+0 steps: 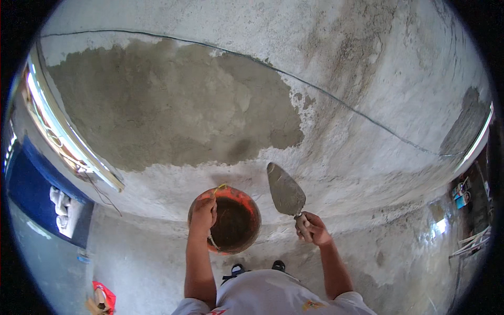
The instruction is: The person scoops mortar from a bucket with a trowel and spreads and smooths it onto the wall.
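In my right hand [313, 229] is the handle of a pointed masonry trowel [286, 190], its grey, mortar-smeared blade aimed up toward the wall. My left hand [203, 214] is closed at the left side of an orange-red bucket [251, 207], gripping its thin handle. The bucket hangs by my left forearm, with dark grey-brown material inside. How full it is I cannot tell. Ahead, the pale wall [226, 21] bears a broad patch of damp grey mortar [173, 105], rough at its edges.
A dark cable [310, 84] runs across the wall above the patch. At left are a bright window frame [68, 131] and a dark blue panel [31, 178]. A red bag [107, 296] lies on the floor at lower left. White slatted items [472, 241] stand at far right.
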A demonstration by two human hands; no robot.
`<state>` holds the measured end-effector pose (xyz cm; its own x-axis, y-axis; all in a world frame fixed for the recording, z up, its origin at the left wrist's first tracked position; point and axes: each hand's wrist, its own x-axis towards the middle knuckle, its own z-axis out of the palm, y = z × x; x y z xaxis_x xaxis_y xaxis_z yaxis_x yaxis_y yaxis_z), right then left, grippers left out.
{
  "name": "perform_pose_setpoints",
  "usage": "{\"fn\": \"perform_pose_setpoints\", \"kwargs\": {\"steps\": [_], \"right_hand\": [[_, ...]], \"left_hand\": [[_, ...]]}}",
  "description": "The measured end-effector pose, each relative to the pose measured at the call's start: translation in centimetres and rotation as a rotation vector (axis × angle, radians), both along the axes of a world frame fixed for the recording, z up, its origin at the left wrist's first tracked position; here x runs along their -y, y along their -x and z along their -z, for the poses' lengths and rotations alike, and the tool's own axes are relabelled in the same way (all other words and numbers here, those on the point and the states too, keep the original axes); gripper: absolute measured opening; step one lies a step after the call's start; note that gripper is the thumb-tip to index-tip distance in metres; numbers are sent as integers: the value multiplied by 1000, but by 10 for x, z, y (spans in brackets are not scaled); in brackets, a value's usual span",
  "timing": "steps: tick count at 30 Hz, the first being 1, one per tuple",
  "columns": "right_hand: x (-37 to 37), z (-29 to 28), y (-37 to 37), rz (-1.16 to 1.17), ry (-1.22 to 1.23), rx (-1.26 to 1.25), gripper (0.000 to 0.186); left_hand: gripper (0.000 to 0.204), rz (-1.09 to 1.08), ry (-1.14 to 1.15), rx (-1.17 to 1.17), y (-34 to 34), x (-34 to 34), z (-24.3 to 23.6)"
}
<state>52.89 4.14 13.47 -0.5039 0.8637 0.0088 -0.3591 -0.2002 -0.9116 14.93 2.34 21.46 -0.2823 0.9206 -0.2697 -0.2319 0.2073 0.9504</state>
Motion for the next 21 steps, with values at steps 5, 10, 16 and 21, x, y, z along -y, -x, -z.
{"fn": "perform_pose_setpoints", "kwargs": {"steps": [5,10,16,21], "right_hand": [[-33,5,11,278,-200,210,25],[-64,19,28,755,-1012,763,44],[-90,69,31,929,-1059,898,51],[-106,85,46,988,-1003,981,51]], "left_hand": [[41,65,44,-41,-3,0,22],[18,-27,95,-23,-14,7,33],[18,-41,95,-36,-13,18,23],[42,-77,119,-84,-1,25,32]]}}
